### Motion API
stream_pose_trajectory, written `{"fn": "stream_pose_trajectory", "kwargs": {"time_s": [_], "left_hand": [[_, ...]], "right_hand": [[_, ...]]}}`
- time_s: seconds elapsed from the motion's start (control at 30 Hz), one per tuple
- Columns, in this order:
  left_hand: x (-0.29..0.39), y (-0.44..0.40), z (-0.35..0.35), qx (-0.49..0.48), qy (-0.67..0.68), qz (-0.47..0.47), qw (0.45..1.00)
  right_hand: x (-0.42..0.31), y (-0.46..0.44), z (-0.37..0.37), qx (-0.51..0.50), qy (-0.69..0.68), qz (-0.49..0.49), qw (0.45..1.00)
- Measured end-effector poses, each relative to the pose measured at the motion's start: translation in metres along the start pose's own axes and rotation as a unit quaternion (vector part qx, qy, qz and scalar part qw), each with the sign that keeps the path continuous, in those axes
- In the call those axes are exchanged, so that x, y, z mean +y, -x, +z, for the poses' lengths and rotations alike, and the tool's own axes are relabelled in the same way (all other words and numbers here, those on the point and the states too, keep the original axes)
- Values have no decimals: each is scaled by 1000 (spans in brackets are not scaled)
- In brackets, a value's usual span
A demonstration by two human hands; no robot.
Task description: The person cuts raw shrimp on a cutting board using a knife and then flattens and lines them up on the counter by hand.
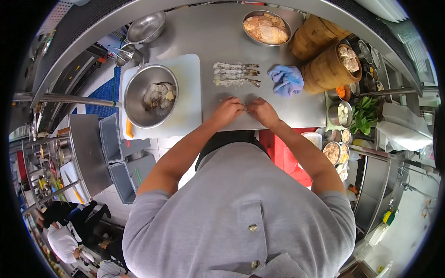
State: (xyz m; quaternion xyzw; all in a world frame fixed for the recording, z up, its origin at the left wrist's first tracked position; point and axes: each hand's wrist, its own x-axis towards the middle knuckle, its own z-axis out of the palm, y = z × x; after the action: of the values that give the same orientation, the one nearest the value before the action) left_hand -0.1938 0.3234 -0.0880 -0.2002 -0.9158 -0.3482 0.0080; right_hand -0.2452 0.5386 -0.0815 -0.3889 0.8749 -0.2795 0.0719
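Both my hands meet low over the front edge of the steel table. My left hand and my right hand pinch something small and dark between their fingertips, too small to make out. Just beyond them lie several peeled shrimp in a stack of rows, tails to the right. A crumpled blue cloth is right of the shrimp. To the left, a steel bowl holding more shrimp rests on a white cutting board; an orange handle sticks out beneath the bowl.
At the back stand an empty steel bowl and a bowl of raw meat. Bamboo steamers stand at the right, near leafy greens and containers of ingredients. A red bin sits below. Other people are at lower left.
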Motion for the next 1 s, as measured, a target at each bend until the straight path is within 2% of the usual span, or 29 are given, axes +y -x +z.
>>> {"fn": "stream_pose_trajectory", "kwargs": {"time_s": [0.07,0.13,0.27,0.33,0.43,0.5,0.57,0.6,0.63,0.67,0.73,0.77,0.83,0.93,1.0], "left_hand": [[-2,-10,-1,-30,5,7,1000],[-3,-15,1,-71,-5,4,997],[-4,-16,9,-64,-9,-5,998],[-8,-16,19,-18,-32,25,999],[-11,-20,16,-75,-78,59,992],[-6,-21,11,-60,-97,71,991],[-2,-23,5,-40,-119,86,988],[4,-18,3,-45,-72,28,996],[9,-17,0,-50,-24,-31,998],[10,-20,-3,-45,-26,-29,998],[15,-12,4,25,52,-32,998],[14,-11,6,25,55,-35,998],[8,-21,8,-31,15,15,999],[6,-28,15,-68,-15,-6,998],[5,-23,24,-59,-29,4,998]], "right_hand": [[2,-4,-3,-24,49,-37,998],[-2,-7,-1,-30,57,-30,997],[-8,-11,5,-32,107,-29,993],[-2,-10,10,-20,122,-34,992],[2,-6,11,-14,147,-52,988],[2,-8,4,-7,166,-66,984],[2,-12,-8,-52,93,-21,994],[2,-9,-12,-49,98,-24,994],[1,-3,-16,-27,30,-7,999],[3,-2,-20,-4,-39,9,999],[5,8,-15,20,-57,5,998],[6,12,-12,49,-72,2,996],[6,12,-10,39,-58,0,998],[11,5,-3,15,-5,0,1000],[8,10,6,-8,27,3,1000]]}}
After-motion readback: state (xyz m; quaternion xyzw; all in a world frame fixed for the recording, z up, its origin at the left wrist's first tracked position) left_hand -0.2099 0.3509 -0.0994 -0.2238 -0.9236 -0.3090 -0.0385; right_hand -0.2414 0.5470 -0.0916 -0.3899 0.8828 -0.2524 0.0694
